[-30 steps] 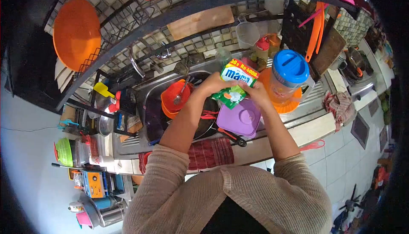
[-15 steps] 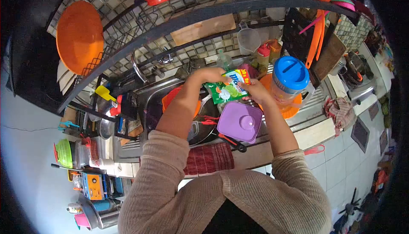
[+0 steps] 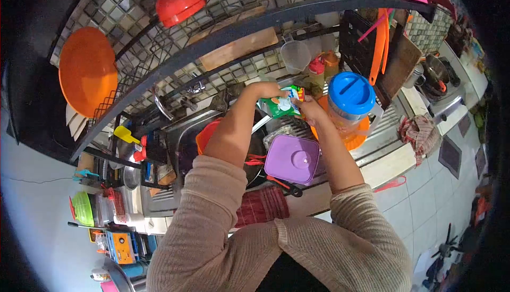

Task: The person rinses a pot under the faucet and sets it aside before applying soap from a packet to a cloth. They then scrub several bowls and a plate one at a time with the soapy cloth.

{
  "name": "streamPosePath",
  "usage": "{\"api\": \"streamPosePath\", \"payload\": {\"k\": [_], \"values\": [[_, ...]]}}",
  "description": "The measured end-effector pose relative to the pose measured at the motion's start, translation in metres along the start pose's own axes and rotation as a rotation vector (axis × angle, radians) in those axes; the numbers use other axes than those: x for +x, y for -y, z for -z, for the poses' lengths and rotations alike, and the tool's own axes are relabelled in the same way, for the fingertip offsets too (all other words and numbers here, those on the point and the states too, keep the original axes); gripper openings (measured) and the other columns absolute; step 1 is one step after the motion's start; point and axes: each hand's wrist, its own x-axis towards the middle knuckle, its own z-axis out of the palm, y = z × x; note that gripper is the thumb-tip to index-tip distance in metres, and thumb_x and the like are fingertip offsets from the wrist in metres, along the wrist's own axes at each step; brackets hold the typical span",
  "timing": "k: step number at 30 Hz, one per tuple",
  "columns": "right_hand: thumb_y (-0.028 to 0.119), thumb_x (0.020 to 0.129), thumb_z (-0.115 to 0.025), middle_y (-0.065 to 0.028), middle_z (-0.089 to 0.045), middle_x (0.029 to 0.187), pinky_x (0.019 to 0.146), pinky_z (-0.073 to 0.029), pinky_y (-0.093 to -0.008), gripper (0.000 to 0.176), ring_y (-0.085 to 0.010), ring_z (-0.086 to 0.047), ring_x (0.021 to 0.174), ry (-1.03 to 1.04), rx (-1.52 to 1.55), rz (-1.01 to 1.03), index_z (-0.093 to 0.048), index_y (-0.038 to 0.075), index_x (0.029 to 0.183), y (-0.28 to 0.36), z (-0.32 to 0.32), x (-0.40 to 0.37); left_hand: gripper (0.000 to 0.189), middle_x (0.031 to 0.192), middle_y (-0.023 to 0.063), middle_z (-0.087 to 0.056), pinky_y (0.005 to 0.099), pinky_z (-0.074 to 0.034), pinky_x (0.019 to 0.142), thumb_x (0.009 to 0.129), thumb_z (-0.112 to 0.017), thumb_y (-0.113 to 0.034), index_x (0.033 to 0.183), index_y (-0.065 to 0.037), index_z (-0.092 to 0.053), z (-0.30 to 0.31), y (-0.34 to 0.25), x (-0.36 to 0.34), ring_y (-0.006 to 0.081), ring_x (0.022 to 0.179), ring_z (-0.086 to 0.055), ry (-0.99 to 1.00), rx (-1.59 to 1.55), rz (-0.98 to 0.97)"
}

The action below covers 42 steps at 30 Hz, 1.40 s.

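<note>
A green soap refill pouch [image 3: 280,108] with a printed front is gripped between both of my hands above the sink. My left hand [image 3: 269,91] is closed on its upper left edge. On the right side, my right hand [image 3: 313,110] pinches the pouch near its yellow and red corner. Just below the pouch sits a square purple lid [image 3: 284,167] with a round raised middle. Beyond my right hand stands a clear jug with a blue lid [image 3: 350,96], on an orange dish [image 3: 357,141]. A red-orange bowl [image 3: 206,133] is partly hidden behind my left forearm.
A black rack bar [image 3: 234,29] arches over the sink, with an orange basin [image 3: 87,71] at the left and a red bowl [image 3: 179,5] above. A dark red cloth [image 3: 263,207] hangs at the counter edge. A checked cloth [image 3: 419,135] lies to the right.
The pouch has tilted and looks bent, showing less of its printed front. Both hands still hold it. The camera view has shifted, so the rack and basin sit lower and further left.
</note>
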Motion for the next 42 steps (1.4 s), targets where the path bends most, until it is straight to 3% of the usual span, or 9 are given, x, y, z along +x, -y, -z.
{"api": "streamPosePath", "payload": {"k": [5,14,18,20,23,30,33,36,42], "values": [[0.022,0.092,-0.055,0.0001,-0.049,0.061,0.036,-0.030,-0.0243,0.010,-0.0105,-0.040,0.044,-0.019,0.132,-0.170,-0.053,0.013,0.089,0.000,0.003,0.004,0.056,0.089,0.0155,-0.066,0.0395,-0.045,0.073,0.086,-0.050,-0.053,0.094,0.001,-0.066,-0.010,0.010,0.023,0.0258,0.078,-0.060,-0.155,-0.014,0.010],[0.024,0.093,-0.048,-0.0002,-0.041,0.055,0.034,-0.022,-0.0245,0.016,-0.0108,-0.032,0.039,-0.125,0.471,-0.349,-0.049,0.012,0.082,0.007,-0.010,0.006,0.040,0.108,0.0180,-0.063,0.0438,-0.046,0.085,0.085,-0.053,-0.038,0.105,-0.006,-0.066,-0.017,-0.020,0.018,0.0353,0.100,-0.060,-0.419,0.293,0.098],[0.025,0.091,-0.049,0.0000,-0.046,0.059,0.037,-0.028,-0.0238,0.016,-0.0111,-0.040,0.044,-0.017,0.376,-0.309,-0.051,0.011,0.084,0.006,-0.007,0.002,0.045,0.103,0.0171,-0.064,0.0406,-0.046,0.083,0.088,-0.048,-0.044,0.106,-0.005,-0.064,-0.019,-0.013,0.018,0.0326,0.094,-0.061,-0.545,0.398,0.059],[0.030,0.092,-0.050,0.0022,-0.052,0.064,0.042,-0.035,-0.0236,0.018,-0.0103,-0.047,0.052,-0.267,0.099,-0.232,-0.055,0.013,0.087,0.030,-0.029,-0.019,0.046,0.106,0.0183,-0.063,0.0401,-0.046,0.083,0.088,-0.051,-0.044,0.112,-0.006,-0.061,-0.009,-0.011,0.014,0.0323,0.096,-0.061,-0.358,0.311,0.063],[0.036,0.092,-0.051,0.0047,-0.054,0.067,0.047,-0.040,-0.0250,0.020,-0.0091,-0.051,0.058,-0.139,0.072,-0.139,-0.057,0.016,0.093,0.035,-0.034,-0.027,0.044,0.113,0.0180,-0.061,0.0429,-0.046,0.086,0.088,-0.051,-0.043,0.114,-0.009,-0.062,-0.003,-0.009,0.007,0.0357,0.103,-0.058,-0.300,0.358,-0.040],[0.038,0.092,-0.050,0.0049,-0.054,0.067,0.044,-0.036,-0.0251,0.020,-0.0096,-0.050,0.053,-0.170,0.185,-0.154,-0.057,0.019,0.091,0.011,-0.030,-0.004,0.041,0.104,0.0209,-0.063,0.0437,-0.047,0.084,0.089,-0.048,-0.039,0.109,-0.007,-0.063,-0.005,-0.021,0.005,0.0373,0.095,-0.060,-0.262,0.289,0.014],[0.037,0.092,-0.049,0.0042,-0.053,0.066,0.042,-0.033,-0.0256,0.021,-0.0105,-0.049,0.052,-0.251,0.253,-0.122,-0.057,0.018,0.091,0.011,-0.042,-0.003,0.041,0.106,0.0203,-0.063,0.0440,-0.046,0.084,0.090,-0.044,-0.037,0.108,-0.007,-0.064,-0.011,-0.024,0.010,0.0370,0.098,-0.060,-0.239,0.572,-0.110],[0.036,0.092,-0.048,0.0024,-0.053,0.066,0.040,-0.030,-0.0281,0.022,-0.0117,-0.049,0.051,-0.378,0.276,-0.101,-0.057,0.016,0.094,0.018,-0.051,-0.011,0.042,0.108,0.0190,-0.062,0.0441,-0.046,0.085,0.090,-0.040,-0.037,0.106,-0.007,-0.065,-0.016,-0.041,-0.003,0.0361,0.100,-0.059,-0.390,0.413,0.062],[0.033,0.093,-0.047,-0.0017,-0.058,0.074,0.058,-0.042,-0.0275,0.027,-0.0134,-0.053,0.063,-0.387,0.177,-0.107,-0.059,0.009,0.095,0.011,-0.046,-0.015,0.042,0.107,0.0179,-0.063,0.0431,-0.047,0.085,0.088,-0.045,-0.040,0.101,-0.007,-0.067,-0.005,-0.032,-0.003,0.0346,0.099,-0.060,-0.308,0.461,0.069]]}}
